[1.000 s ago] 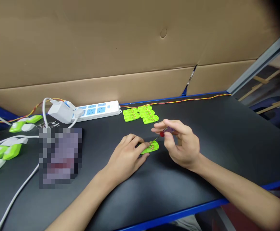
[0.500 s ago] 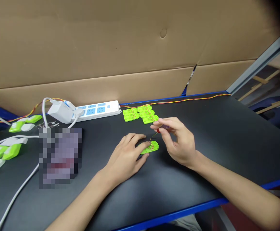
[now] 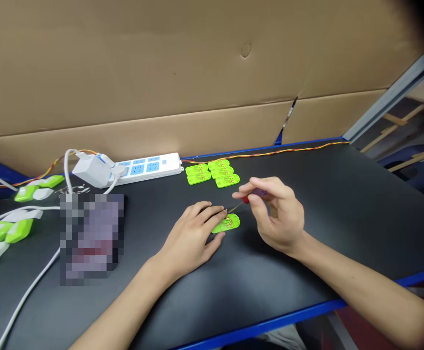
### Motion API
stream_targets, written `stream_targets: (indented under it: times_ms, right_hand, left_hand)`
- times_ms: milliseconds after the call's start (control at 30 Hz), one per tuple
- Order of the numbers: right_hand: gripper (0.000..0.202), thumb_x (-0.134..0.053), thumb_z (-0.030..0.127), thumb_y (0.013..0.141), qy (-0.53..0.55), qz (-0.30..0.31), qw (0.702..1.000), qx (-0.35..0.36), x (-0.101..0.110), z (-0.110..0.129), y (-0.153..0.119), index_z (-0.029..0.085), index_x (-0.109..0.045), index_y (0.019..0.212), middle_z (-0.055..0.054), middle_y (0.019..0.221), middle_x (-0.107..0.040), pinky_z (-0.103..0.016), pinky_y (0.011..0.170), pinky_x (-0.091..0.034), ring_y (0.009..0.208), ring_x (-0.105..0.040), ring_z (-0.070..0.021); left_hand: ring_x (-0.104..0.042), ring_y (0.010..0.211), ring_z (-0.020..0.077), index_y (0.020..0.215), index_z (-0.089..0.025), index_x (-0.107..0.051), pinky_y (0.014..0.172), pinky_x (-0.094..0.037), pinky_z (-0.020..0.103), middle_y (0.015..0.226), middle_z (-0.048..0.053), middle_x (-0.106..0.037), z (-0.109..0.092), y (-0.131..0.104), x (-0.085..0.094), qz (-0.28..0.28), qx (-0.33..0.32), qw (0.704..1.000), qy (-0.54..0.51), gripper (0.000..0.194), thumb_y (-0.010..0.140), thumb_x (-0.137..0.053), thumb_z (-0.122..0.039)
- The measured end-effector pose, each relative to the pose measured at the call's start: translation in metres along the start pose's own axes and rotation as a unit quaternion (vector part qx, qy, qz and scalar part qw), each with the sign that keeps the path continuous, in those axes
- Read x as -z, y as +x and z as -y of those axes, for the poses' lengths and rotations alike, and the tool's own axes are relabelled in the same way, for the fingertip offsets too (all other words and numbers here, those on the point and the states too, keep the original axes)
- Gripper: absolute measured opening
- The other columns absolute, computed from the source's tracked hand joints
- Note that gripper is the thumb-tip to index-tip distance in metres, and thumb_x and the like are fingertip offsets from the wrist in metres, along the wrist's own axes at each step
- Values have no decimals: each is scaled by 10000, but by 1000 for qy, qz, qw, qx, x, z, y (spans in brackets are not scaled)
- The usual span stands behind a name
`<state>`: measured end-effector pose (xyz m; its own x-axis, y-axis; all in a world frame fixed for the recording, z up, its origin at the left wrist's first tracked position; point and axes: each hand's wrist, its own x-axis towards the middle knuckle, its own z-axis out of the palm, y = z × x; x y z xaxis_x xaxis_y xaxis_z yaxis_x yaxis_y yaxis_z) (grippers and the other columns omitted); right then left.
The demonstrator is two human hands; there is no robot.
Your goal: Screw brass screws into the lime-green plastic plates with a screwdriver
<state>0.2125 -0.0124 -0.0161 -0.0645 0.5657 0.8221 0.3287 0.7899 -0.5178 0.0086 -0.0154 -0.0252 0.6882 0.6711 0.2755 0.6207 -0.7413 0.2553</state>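
Note:
A bright green plastic casing half [image 3: 231, 223] with small metal parts inside lies open side up on the dark table. My left hand [image 3: 196, 232] steadies it from the left, fingers along its far side and thumb at the near edge. Between the thumb and fingers of my right hand [image 3: 277, 214] is a small screwdriver [image 3: 246, 199] with a red and purple handle. Its thin shaft slants down to the left, and the tip is beside my left fingertips at the casing's far edge. Whether the tip touches anything is too small to tell.
Behind the hands lie several similar green casing halves [image 3: 228, 181]. A white power strip [image 3: 166, 165] with plugged-in adapters stands back left. A pixelated dark object [image 3: 95, 233] and several green and white pieces [image 3: 18, 228] are at left. White cables [image 3: 29, 287] cross there.
My right hand has shifted slightly right, and the screwdriver lies at a lower slant. My left fingertips have moved a little, toward the screwdriver tip. The casing half is almost where it was.

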Motion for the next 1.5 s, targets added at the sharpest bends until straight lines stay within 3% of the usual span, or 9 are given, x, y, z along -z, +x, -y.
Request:
stream_targets:
  times_ms: [400,600,867,1200,1500]
  right_hand:
    - [502,-535,18,875,-8,28,999,-14,-1,0,-2,274,-495,1305,-17,1014,-665,-281,687,-643,803,-715,-117]
    - [458,-532,35,885,13,-4,1000,-22,-1,-1,-2,273,-513,1275,-28,1046,-655,-277,682,-650,832,-722,-124]
    - [364,-536,70,899,9,-17,999,-39,-3,-6,-4,256,-523,1212,-36,1053,-643,-298,708,-649,833,-729,-133]
    - [343,-538,60,890,-47,22,998,-26,-2,-2,0,241,-551,1181,-10,930,-646,-269,678,-628,745,-714,-112]
    - [402,-553,18,862,12,-13,999,-27,-2,-4,-2,247,-539,1191,-32,1012,-643,-292,709,-638,843,-724,-140]
  left_hand:
    - [-500,1130,250,1225,-184,-608,983,-464,446,1198,85,-624,0,-1,1,3,3,1000,-9,325,925,-531,-283]
    - [-507,1109,246,1228,-177,-598,974,-467,439,1182,88,-625,-1,0,3,3,2,1000,-17,335,926,-540,-309]
    - [-461,1233,278,1179,-168,-609,1039,-443,467,1298,100,-587,-3,-1,5,-14,-6,999,-30,405,869,-626,-428]
    - [-489,1180,258,1178,-167,-620,1022,-454,447,1225,76,-633,-1,0,3,-11,-6,1000,-21,353,897,-595,-380]
    - [-475,1221,271,1141,-166,-643,1030,-455,453,1253,81,-627,-3,0,4,-19,-15,999,-27,367,871,-623,-413]
